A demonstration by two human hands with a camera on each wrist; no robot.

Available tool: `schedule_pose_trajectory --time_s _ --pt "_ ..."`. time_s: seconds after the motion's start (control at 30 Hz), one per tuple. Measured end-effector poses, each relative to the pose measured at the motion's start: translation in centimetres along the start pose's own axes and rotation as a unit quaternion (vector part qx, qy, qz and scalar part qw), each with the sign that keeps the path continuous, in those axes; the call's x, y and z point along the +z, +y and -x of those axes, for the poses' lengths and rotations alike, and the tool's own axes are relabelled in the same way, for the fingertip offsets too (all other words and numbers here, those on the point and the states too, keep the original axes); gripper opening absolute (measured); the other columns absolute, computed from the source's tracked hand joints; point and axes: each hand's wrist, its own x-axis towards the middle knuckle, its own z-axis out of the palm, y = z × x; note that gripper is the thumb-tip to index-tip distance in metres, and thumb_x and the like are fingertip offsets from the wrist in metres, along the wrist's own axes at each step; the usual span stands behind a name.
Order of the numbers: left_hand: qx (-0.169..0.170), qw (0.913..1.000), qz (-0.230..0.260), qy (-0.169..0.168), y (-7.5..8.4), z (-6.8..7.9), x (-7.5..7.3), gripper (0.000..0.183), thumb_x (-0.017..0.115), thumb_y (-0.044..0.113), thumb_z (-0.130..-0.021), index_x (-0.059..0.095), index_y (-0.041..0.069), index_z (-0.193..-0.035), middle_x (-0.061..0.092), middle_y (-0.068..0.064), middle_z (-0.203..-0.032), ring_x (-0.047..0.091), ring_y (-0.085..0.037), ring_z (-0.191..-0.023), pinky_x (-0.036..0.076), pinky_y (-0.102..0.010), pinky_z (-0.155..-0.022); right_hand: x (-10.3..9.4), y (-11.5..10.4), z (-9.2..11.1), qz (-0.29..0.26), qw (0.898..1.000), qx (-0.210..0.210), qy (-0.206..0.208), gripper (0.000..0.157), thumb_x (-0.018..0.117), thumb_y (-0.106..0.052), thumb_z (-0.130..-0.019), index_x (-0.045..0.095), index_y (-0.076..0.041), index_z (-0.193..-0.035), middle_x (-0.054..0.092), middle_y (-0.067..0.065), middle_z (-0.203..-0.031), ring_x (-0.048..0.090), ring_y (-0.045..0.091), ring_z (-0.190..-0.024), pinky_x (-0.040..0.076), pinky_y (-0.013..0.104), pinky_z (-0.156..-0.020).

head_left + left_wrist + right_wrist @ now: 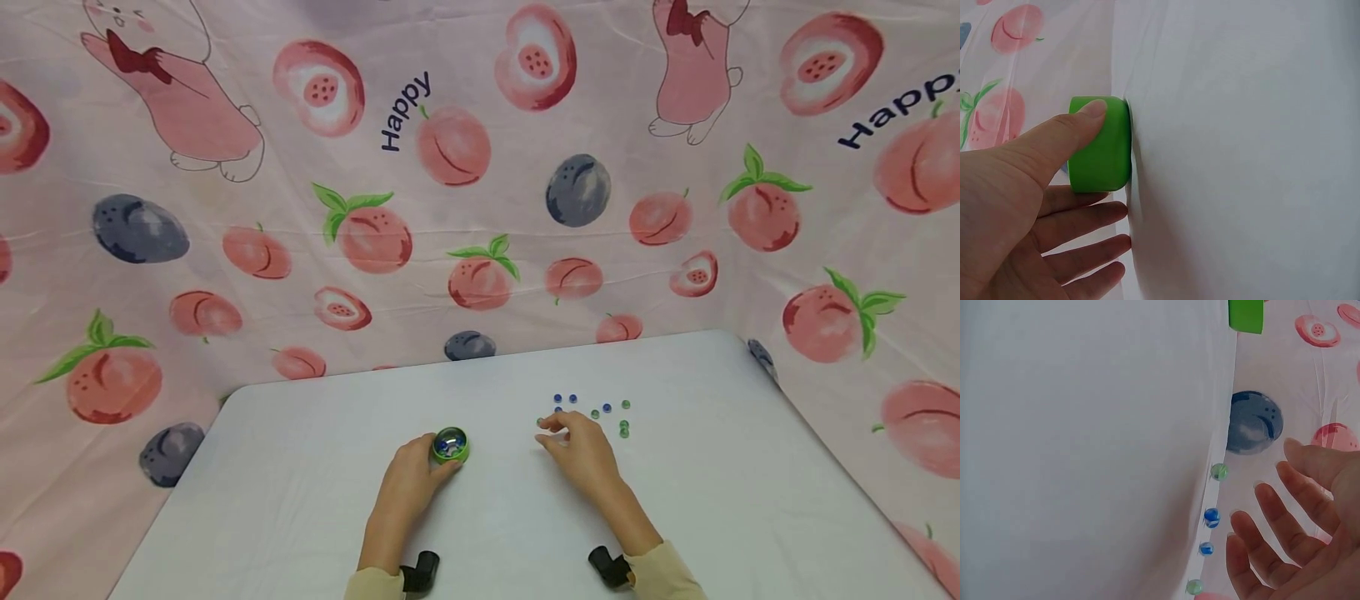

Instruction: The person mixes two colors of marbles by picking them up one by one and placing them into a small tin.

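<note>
A small round green container stands on the white table, with shiny blue and dark shapes visible in its top. My left hand grips its side; the left wrist view shows the thumb pressed on the green wall and the other fingers behind and below. To the right, my right hand hovers low over the table with spread, slightly bent fingers and nothing held. Close to its fingertips lies a green marble. Beyond that hand lie more glass marbles, blue and green.
The white-covered table reaches back to a pink fruit-print cloth hung behind and at both sides. Black wrist cameras sit at both cuffs. Two green marbles touch or nearly touch, right of my right hand.
</note>
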Motion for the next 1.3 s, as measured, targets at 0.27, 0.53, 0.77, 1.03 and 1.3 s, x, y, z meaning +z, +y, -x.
schedule_pose_trajectory --time_s 0.27,0.53,0.77,1.03,1.3 --pt "-0.008 0.9999 0.001 -0.006 0.2 0.0 0.0 0.055 0.080 0.030 -0.086 0.063 -0.007 -0.124 0.068 -0.022 -0.120 0.064 -0.037 -0.114 0.053 -0.050 -0.096 -1.0 0.9 0.4 0.006 1.000 0.022 0.012 0.014 0.079 -0.019 -0.088 0.075 -0.014 -0.100 0.071 0.004 -0.099 0.062 0.021 -0.088 0.055 0.038 -0.079" --pt "-0.013 0.9999 0.003 -0.008 0.4 0.1 -0.2 0.055 0.080 0.030 -0.087 0.063 -0.006 -0.125 0.068 -0.021 -0.121 0.064 -0.037 -0.115 0.052 -0.050 -0.097 -2.4 2.0 0.7 0.019 0.999 0.019 0.021 0.014 0.080 -0.018 -0.086 0.075 -0.013 -0.099 0.070 0.004 -0.097 0.061 0.020 -0.085 0.054 0.037 -0.076" --pt "-0.013 0.9999 0.001 -0.006 0.4 0.2 -0.2 0.055 0.080 0.029 -0.086 0.063 -0.006 -0.124 0.068 -0.021 -0.120 0.064 -0.037 -0.114 0.052 -0.050 -0.097 -3.6 3.0 0.9 0.034 0.999 0.025 0.023 0.015 0.079 -0.018 -0.086 0.075 -0.011 -0.099 0.071 0.006 -0.097 0.061 0.021 -0.084 0.054 0.037 -0.075" --pt "-0.012 0.9999 0.000 -0.001 0.5 0.5 0.0 0.054 0.080 0.029 -0.086 0.063 -0.005 -0.123 0.069 -0.020 -0.119 0.064 -0.037 -0.113 0.052 -0.050 -0.096 -5.3 4.2 1.2 0.054 0.998 0.032 0.018 0.017 0.078 -0.018 -0.087 0.075 -0.009 -0.102 0.070 0.007 -0.098 0.061 0.022 -0.085 0.052 0.036 -0.073" --pt "-0.014 0.9999 0.003 -0.001 0.7 0.8 0.0 0.054 0.080 0.029 -0.087 0.063 -0.005 -0.124 0.068 -0.021 -0.120 0.064 -0.037 -0.114 0.052 -0.050 -0.097 -6.7 5.4 1.4 0.073 0.996 0.039 0.011 0.020 0.078 -0.019 -0.088 0.074 -0.008 -0.104 0.070 0.009 -0.099 0.060 0.023 -0.084 0.051 0.036 -0.071"
